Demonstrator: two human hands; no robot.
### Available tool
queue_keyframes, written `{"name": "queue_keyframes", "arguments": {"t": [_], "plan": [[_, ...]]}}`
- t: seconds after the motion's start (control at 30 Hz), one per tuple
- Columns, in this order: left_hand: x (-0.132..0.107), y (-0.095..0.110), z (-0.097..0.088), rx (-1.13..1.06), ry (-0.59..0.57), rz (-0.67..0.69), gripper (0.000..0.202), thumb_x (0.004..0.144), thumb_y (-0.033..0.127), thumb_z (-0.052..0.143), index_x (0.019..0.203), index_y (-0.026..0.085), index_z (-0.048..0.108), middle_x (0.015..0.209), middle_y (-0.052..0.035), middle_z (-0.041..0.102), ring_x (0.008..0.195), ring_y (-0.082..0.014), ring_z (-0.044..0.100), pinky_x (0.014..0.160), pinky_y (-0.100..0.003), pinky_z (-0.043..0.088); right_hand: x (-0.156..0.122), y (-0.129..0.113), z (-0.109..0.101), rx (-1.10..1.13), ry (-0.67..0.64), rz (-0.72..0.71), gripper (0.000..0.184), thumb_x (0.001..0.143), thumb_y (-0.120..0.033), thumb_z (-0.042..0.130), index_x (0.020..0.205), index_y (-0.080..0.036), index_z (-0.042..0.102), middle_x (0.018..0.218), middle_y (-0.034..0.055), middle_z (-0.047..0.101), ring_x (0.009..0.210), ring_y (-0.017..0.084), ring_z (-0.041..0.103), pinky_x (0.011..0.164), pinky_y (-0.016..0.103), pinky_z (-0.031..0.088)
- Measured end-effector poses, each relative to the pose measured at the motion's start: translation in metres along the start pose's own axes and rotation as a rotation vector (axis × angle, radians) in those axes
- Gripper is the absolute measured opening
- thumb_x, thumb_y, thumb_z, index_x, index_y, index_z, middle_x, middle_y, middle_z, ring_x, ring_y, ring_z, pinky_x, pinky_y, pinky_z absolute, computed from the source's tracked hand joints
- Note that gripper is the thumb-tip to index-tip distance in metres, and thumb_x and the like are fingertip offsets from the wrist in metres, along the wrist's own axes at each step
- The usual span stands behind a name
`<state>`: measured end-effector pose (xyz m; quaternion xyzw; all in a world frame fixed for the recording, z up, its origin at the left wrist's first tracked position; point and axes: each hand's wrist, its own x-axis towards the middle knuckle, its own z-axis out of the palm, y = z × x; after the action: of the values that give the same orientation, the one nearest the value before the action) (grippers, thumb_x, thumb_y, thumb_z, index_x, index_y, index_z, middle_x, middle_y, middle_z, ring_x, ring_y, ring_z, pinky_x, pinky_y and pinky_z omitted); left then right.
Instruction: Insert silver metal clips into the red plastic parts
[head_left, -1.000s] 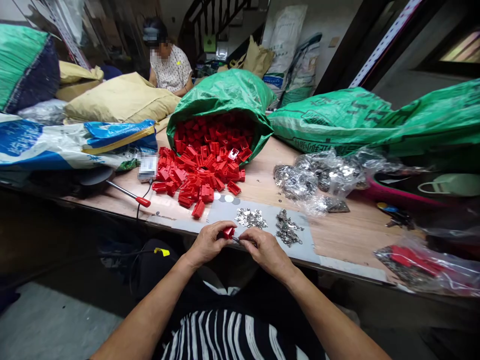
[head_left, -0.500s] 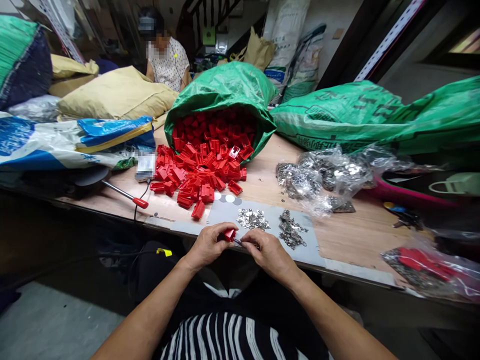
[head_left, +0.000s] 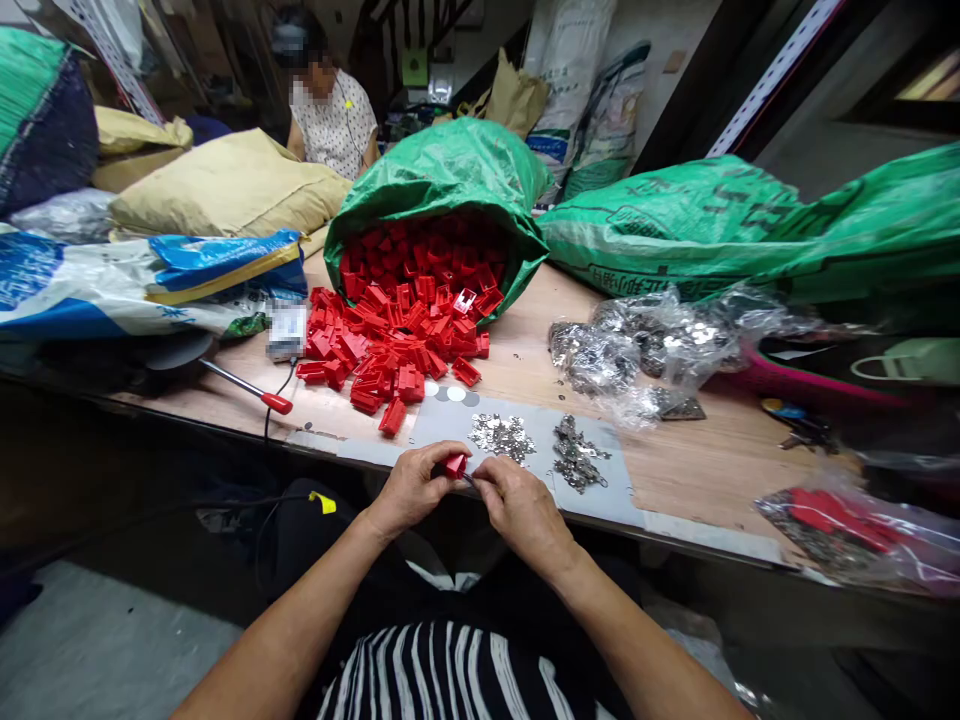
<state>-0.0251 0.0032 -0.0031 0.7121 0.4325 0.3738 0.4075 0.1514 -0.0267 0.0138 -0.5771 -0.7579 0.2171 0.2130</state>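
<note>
My left hand (head_left: pixel 414 487) pinches a small red plastic housing (head_left: pixel 455 465) between thumb and fingers at the table's front edge. Close beside it, my right hand (head_left: pixel 519 505) is closed on a thin metal tool (head_left: pixel 469 480), whose tip points at the housing. Most of this tool is hidden by the fingers, so its exact kind is unclear. Just beyond my hands, a pile of small shiny metal plates (head_left: pixel 502 437) lies on a grey mat (head_left: pixel 442 425). A second pile of darker metal clips (head_left: pixel 576 455) lies to its right.
Red housings (head_left: pixel 390 345) spill from a green sack (head_left: pixel 450 165). Plastic bags of metal parts (head_left: pixel 600 355) lie right of them. A red-tipped lever (head_left: pixel 247 388) sticks out at left. Another bag (head_left: pixel 847 530) lies at the right edge. A person (head_left: pixel 330 110) sits across the table.
My right hand has shifted slightly left, and less of the metal tool shows between my hands. The left hand keeps hold of the red housing. The whole view has shifted a little.
</note>
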Motion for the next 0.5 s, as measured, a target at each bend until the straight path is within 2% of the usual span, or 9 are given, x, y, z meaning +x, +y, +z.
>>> {"name": "queue_keyframes", "arguments": {"t": [0.17,0.5], "plan": [[-0.0014,-0.0013,-0.0016,-0.056,-0.003,-0.005,0.027,0.074,0.019,0.069,0.1,0.021,0.066,0.088,-0.0007,0.07,0.08,-0.0152,0.063,0.077,-0.025,0.049,-0.0018,0.0085,-0.008,0.091,-0.046,-0.027,0.014,0.089,-0.022,0.048,0.095,-0.024,0.06,0.095,0.0033,0.063,0.087,0.018,0.059,0.078,0.031,0.045],[-0.0037,-0.0076,-0.0045,-0.091,-0.031,0.002,0.027,0.074,0.022,0.069,0.1,0.019,0.064,0.09,-0.0018,0.068,0.084,-0.0163,0.062,0.08,-0.028,0.048,-0.0001,0.006,-0.0048,0.029,-0.042,-0.049,0.009,0.088,-0.022,0.05,0.089,-0.023,0.059,0.089,0.0021,0.064,0.082,0.017,0.059,0.073,0.03,0.043]]}}
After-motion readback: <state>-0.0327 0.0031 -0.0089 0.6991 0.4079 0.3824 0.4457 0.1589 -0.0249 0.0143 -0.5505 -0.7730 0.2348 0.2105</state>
